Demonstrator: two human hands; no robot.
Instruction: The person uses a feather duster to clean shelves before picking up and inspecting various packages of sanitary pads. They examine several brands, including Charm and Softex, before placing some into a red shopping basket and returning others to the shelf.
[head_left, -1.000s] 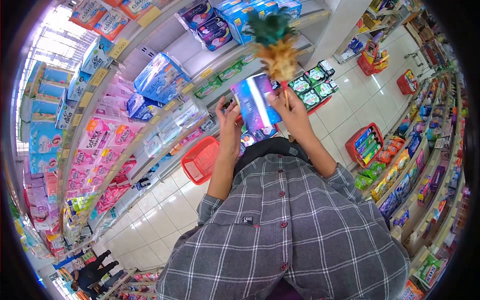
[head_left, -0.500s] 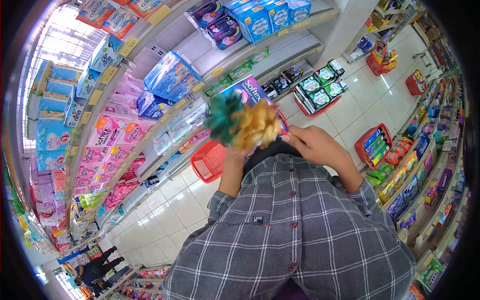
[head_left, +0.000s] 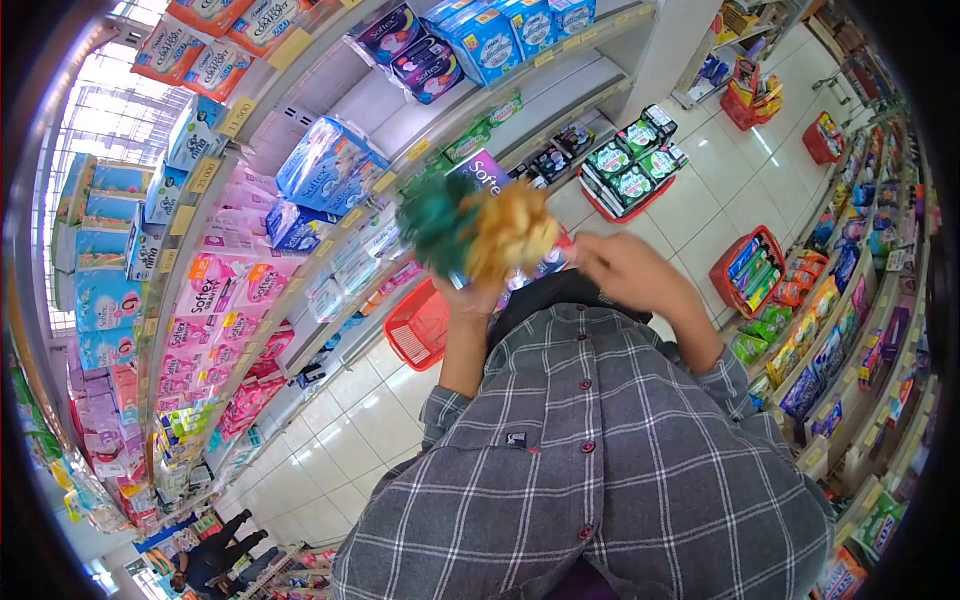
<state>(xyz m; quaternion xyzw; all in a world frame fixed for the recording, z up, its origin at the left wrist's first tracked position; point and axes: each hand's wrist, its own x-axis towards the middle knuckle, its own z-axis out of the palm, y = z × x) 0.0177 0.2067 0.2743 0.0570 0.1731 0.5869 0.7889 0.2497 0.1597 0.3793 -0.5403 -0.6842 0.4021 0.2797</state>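
1. Head view: the fingers of our right hand (head_left: 632, 272) are curled closed on the feather duster (head_left: 513, 232), gripping it by the handle close to its red neck.
2. Its green and gold plumes, blurred, spread left of those fingers and across the front of our left hand (head_left: 466, 294).
3. Plumes hide the left fingers, so we cannot tell how far open they are or whether they grip anything.
4. We see a purple Softex pack (head_left: 484, 168) just beyond the left hand, its lower part covered by the plumes.
5. Just left of our left wrist is a red basket (head_left: 418, 325).
6. Beyond the right fingers, a second basket (head_left: 650, 202) holds green-and-black packs (head_left: 632, 170).
7. Well left of the left fingers, we have pink Softex packs (head_left: 215, 275) lining the shelves.
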